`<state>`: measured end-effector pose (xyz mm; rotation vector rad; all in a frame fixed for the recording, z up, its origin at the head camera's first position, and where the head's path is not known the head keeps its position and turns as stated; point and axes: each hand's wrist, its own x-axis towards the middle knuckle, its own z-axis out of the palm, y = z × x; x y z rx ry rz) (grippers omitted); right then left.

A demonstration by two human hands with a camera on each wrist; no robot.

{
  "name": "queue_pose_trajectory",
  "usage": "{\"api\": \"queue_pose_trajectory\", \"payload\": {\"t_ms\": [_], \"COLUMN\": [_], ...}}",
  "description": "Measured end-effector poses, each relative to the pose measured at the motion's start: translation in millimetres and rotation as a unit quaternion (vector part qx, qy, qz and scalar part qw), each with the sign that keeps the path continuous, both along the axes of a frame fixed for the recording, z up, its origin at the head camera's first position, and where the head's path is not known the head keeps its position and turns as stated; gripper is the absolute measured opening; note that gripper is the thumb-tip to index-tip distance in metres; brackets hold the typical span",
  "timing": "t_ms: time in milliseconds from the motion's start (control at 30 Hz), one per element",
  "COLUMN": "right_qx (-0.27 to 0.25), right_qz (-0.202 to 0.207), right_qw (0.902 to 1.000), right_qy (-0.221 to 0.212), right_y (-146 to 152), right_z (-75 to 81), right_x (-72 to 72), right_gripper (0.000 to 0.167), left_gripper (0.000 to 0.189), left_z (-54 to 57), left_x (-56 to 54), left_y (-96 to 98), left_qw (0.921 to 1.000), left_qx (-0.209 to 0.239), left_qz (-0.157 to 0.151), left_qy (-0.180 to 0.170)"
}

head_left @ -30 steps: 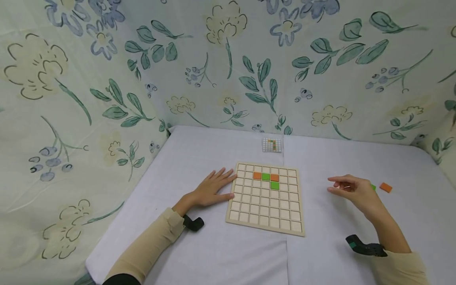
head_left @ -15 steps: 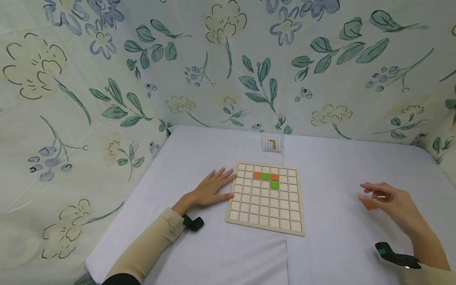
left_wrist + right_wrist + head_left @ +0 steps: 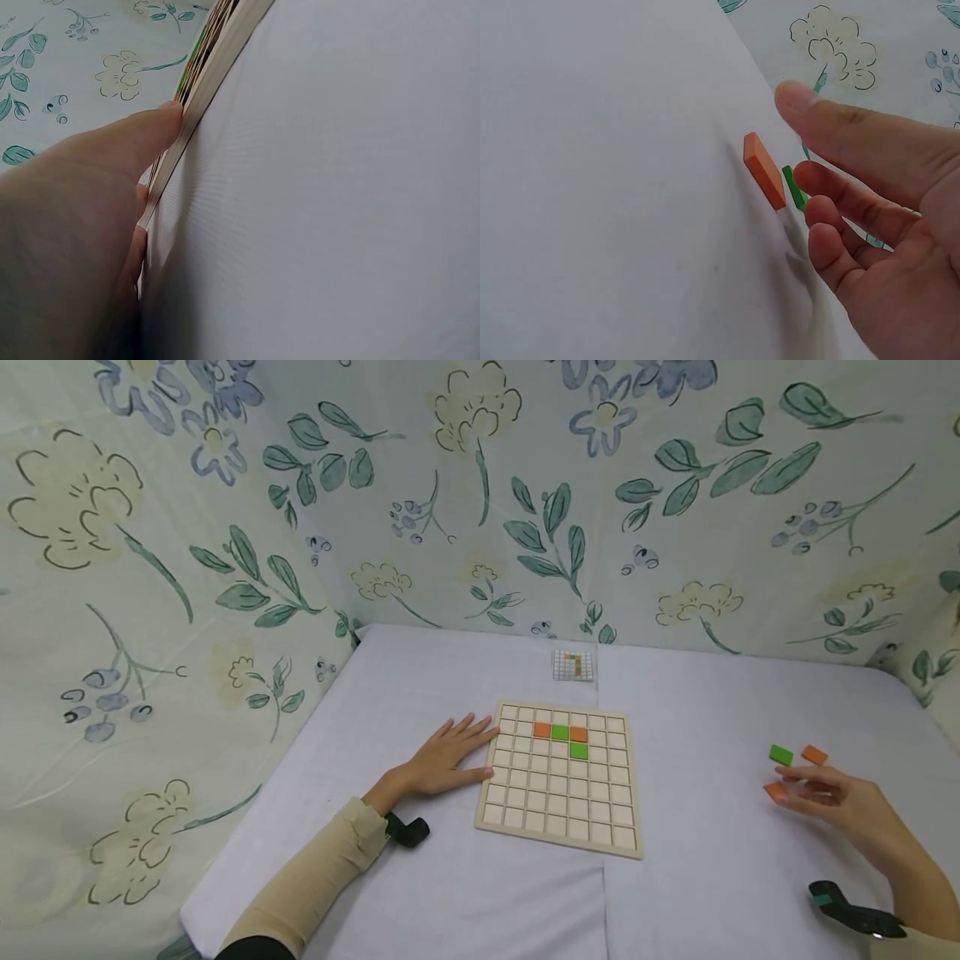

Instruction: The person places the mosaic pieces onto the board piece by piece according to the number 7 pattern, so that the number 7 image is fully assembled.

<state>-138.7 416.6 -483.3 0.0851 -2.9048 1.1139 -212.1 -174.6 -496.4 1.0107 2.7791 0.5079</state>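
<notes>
My left hand lies with fingers spread at the left edge of a wooden grid board; in the left wrist view its thumb touches the board's side. Two orange and two green square tiles sit in the board's upper cells, the lower green tile beneath the right orange one. On the right, my right hand hovers at a loose orange tile, thumb and fingers apart with nothing between them. Just beyond are a green tile and another orange tile.
Behind the board lies a small card printed with a grid and coloured squares. White cloth covers the table, with a fold in front of the board. Flower-patterned fabric hangs at the back and sides.
My right hand has moved right, away from the board's side, and then slightly nearer me, to the loose orange tile. The green and orange tiles behind it have come into view. My left hand stays put.
</notes>
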Motion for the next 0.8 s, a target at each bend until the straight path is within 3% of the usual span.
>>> {"api": "queue_pose_trajectory", "payload": {"t_ms": [400,800], "right_qx": [0.027,0.031], "right_qz": [-0.006,0.013], "right_qw": [0.9992,0.9991], "right_qy": [-0.03,-0.027], "right_y": [7.2,3.5], "right_z": [-14.1,-11.9], "right_x": [-1.9,-1.9], "right_gripper": [0.056,0.045], "left_gripper": [0.076,0.075], "left_z": [-0.2,-0.3], "left_x": [0.1,1.2], "left_y": [0.0,-0.2], "left_qw": [1.0,1.0], "left_qx": [-0.005,-0.007], "left_qz": [0.001,0.002], "left_qy": [0.004,0.006]}}
